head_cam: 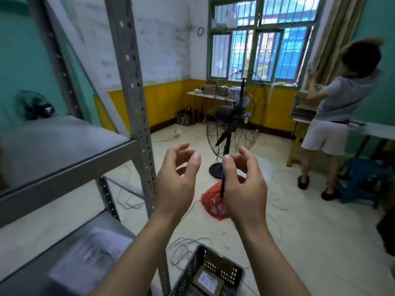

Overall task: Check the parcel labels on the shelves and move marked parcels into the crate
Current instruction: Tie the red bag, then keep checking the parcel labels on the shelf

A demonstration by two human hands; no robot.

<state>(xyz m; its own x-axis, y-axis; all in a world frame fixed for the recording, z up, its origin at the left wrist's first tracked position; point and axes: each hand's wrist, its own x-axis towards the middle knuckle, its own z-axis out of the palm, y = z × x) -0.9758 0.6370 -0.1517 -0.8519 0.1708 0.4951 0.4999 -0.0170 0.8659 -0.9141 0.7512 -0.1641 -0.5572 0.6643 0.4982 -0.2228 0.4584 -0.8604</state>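
Both of my hands are raised in front of me, above the floor and to the right of the grey metal shelf unit (132, 86). My left hand (175, 178) holds nothing, its fingers curled apart. My right hand (243, 184) pinches a thin black pen (222, 184) that stands upright. A grey-wrapped parcel with a blurred label (92, 255) lies on the lower shelf at the bottom left. The dark grey perforated crate (215, 261) stands on the floor below my arms. Inside it lies a brown parcel with a white label (206, 280).
A black standing fan (233, 124) is straight ahead, with a red plastic bag (213, 204) at its foot and loose cables across the floor. A person (333, 116) stands at the right by a table. The middle shelf board (53, 142) carries a small fan at its back.
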